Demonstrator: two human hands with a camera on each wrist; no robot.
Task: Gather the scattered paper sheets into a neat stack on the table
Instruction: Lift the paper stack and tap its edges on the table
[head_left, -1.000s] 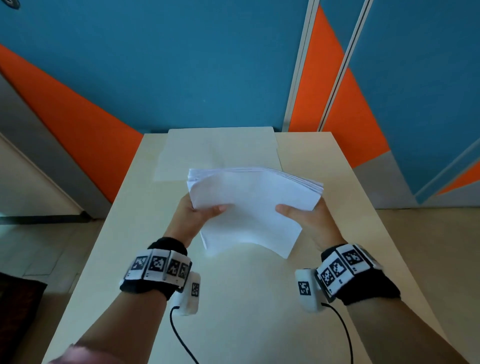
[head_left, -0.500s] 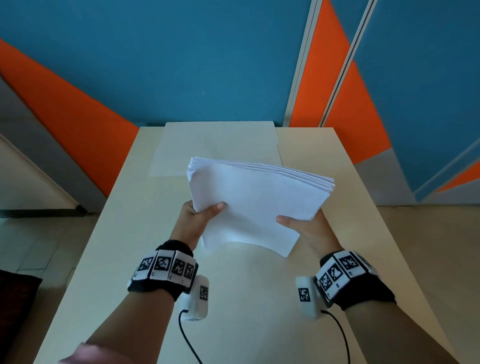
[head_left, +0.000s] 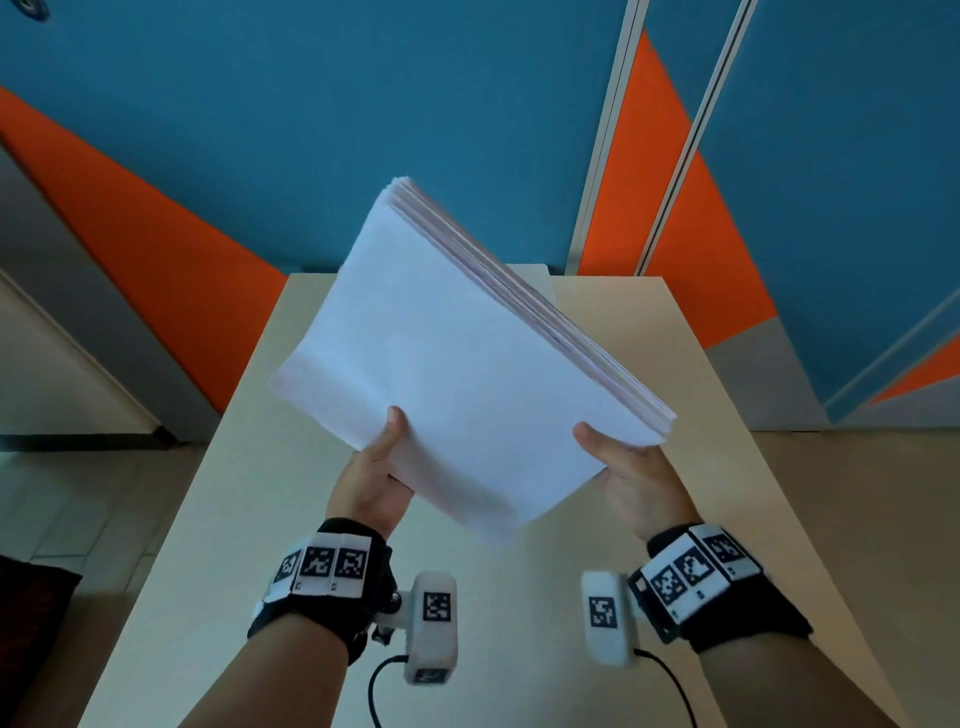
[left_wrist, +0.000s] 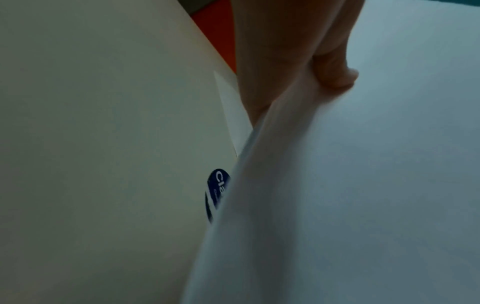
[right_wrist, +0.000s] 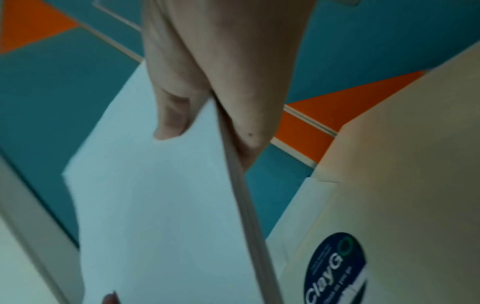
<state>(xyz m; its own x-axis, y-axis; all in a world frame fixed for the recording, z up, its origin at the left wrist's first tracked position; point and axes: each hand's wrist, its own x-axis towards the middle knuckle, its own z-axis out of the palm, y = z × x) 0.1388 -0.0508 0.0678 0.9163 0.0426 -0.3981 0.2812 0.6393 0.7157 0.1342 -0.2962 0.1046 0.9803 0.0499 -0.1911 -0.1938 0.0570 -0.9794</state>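
Note:
A thick stack of white paper sheets (head_left: 457, 364) is lifted above the beige table (head_left: 218, 545) and tilted, its far end raised toward the wall. My left hand (head_left: 376, 467) pinches the stack's near left edge, thumb on top, fingers hidden beneath. My right hand (head_left: 628, 467) pinches the near right corner the same way. In the left wrist view the thumb (left_wrist: 335, 70) presses on the sheets (left_wrist: 363, 185). In the right wrist view the thumb (right_wrist: 171, 115) lies on the top sheet (right_wrist: 155, 205), with fingers behind the stack's edge.
One more pale sheet (head_left: 530, 273) lies flat at the table's far end, mostly hidden by the raised stack. A round blue sticker (right_wrist: 335, 265) marks the table. Blue and orange wall panels (head_left: 311, 130) stand behind the table; floor lies on both sides.
Both hands have lifted the stack higher and tipped its far end up, turning it clockwise. It now covers most of the flat sheet at the far end.

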